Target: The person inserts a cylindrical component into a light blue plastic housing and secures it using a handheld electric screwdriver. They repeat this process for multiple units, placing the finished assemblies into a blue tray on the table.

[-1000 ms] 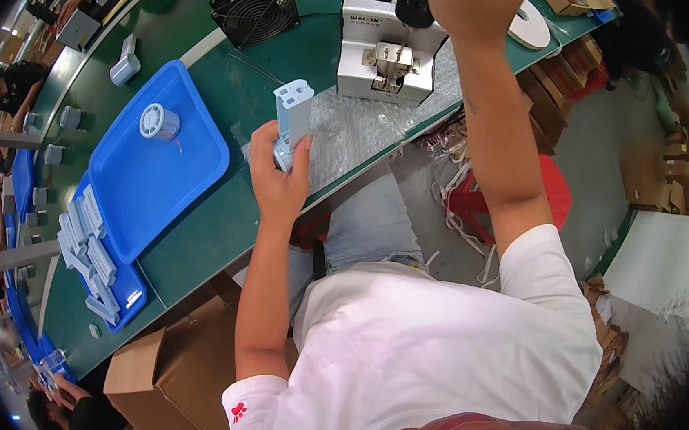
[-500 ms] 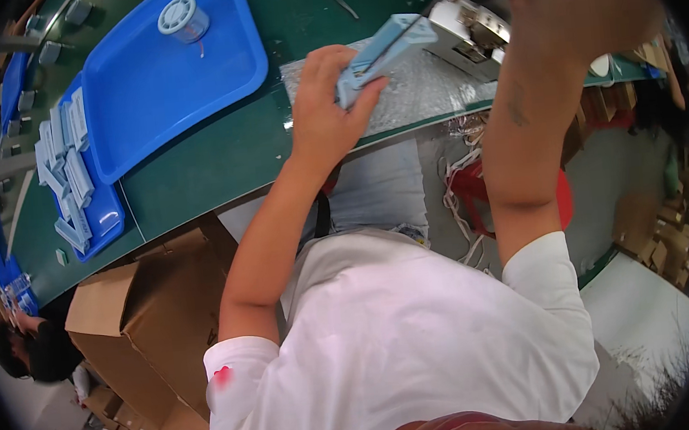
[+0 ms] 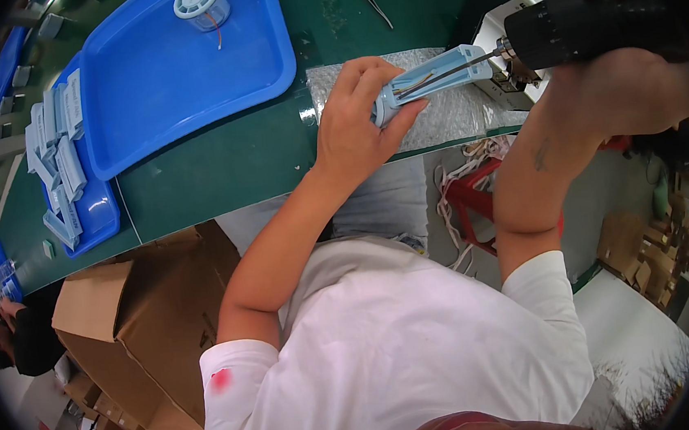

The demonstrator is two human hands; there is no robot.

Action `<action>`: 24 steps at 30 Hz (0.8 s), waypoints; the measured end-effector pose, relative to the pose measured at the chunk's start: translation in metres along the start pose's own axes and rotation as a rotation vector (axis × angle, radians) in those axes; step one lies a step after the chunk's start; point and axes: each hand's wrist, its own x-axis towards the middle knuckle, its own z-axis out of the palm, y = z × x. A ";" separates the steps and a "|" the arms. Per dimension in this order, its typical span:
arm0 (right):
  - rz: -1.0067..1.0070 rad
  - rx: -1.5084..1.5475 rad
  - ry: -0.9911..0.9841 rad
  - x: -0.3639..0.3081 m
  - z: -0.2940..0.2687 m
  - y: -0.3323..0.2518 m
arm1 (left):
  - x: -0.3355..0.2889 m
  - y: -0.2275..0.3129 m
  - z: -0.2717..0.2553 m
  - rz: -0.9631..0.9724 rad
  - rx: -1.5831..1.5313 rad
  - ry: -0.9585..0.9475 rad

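My left hand (image 3: 364,115) is closed around the near end of a light-blue plastic housing (image 3: 450,65), long and open along its top, with thin wires inside. In my right hand (image 3: 624,80) is a black electric screwdriver (image 3: 582,26), held roughly level. Its long thin bit (image 3: 463,68) runs along the hollow of the housing, and the tip is down at the end by my left fingers. Whether the tip sits on a screw is too small to tell. Beneath the housing lies a sheet of bubble wrap (image 3: 427,130) on the green table.
A blue tray (image 3: 187,98) holds a round light-blue fan part (image 3: 200,2) with a thin wire. Left of it, several light-blue pieces (image 3: 61,158) fill a smaller blue tray (image 3: 103,224). A metal box-like device (image 3: 514,89) stands behind the bit. A cardboard box (image 3: 150,330) is below the table edge.
The screwdriver has come down into view, its bit now lying inside the housing. My left hand has turned the housing flatter and shifted slightly right.
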 end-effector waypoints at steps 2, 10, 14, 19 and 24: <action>0.027 0.081 -0.030 0.002 -0.002 -0.002 | 0.000 0.001 -0.001 0.010 0.000 0.011; 0.211 0.501 -0.305 -0.014 0.007 -0.003 | -0.005 -0.003 -0.004 0.032 -0.046 0.008; -0.027 0.005 -0.093 -0.010 0.008 0.010 | -0.003 0.001 0.000 -0.054 -0.061 -0.038; 0.190 0.794 -0.226 0.006 0.024 -0.042 | -0.001 0.001 -0.002 -0.062 0.001 -0.026; -0.368 -0.336 0.028 0.017 0.019 -0.047 | -0.002 0.002 -0.002 -0.056 0.019 -0.056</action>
